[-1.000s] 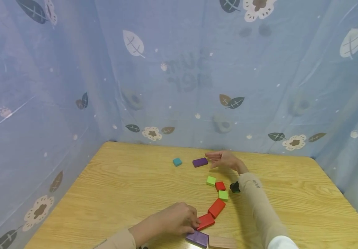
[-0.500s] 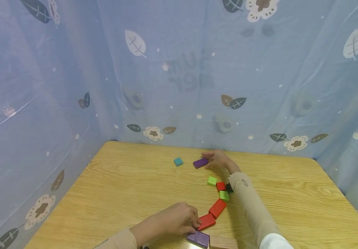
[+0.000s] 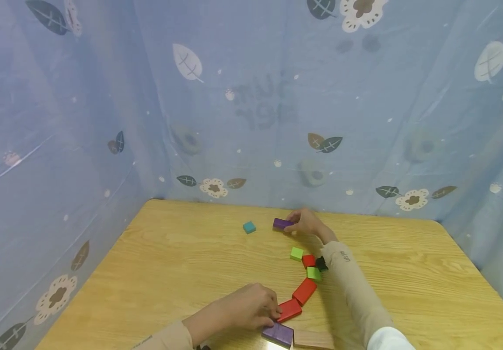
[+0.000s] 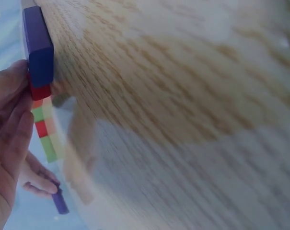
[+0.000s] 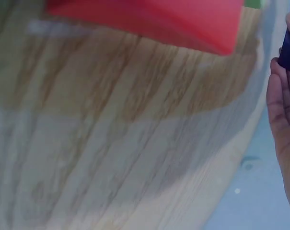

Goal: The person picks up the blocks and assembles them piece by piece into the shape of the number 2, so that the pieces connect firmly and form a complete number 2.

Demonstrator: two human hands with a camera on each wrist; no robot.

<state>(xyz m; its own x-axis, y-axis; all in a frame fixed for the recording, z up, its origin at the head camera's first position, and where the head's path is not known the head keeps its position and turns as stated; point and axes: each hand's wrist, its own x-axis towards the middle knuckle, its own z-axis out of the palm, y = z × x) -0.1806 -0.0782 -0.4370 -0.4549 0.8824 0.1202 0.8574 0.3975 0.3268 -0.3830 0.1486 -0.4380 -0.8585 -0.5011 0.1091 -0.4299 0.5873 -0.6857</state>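
Observation:
At the table's back, my right hand point(image 3: 306, 222) pinches one end of a dark purple rectangular block point(image 3: 280, 223) between thumb and fingers. The right wrist view shows this hand at its right edge, with the purple block point(image 5: 289, 50) between the fingertips. My left hand point(image 3: 251, 307) rests near the front, fingertips at the left end of a red block point(image 3: 290, 310) and thumb beside a lighter purple block point(image 3: 278, 334). In the left wrist view its relaxed fingers touch the blocks' side, close to the purple block point(image 4: 39, 45).
A curved row continues with another red block point(image 3: 305, 291), a green cube point(image 3: 314, 273), a red cube point(image 3: 308, 261) and a light green cube point(image 3: 296, 253). A plain wooden block point(image 3: 314, 339) lies in front. A teal block point(image 3: 249, 227) sits at the back. Patterned curtains surround the wooden table point(image 3: 181, 262).
My right hand has moved left to the dark purple block and gripped its end; the block has tipped slightly. My left hand has stayed in place.

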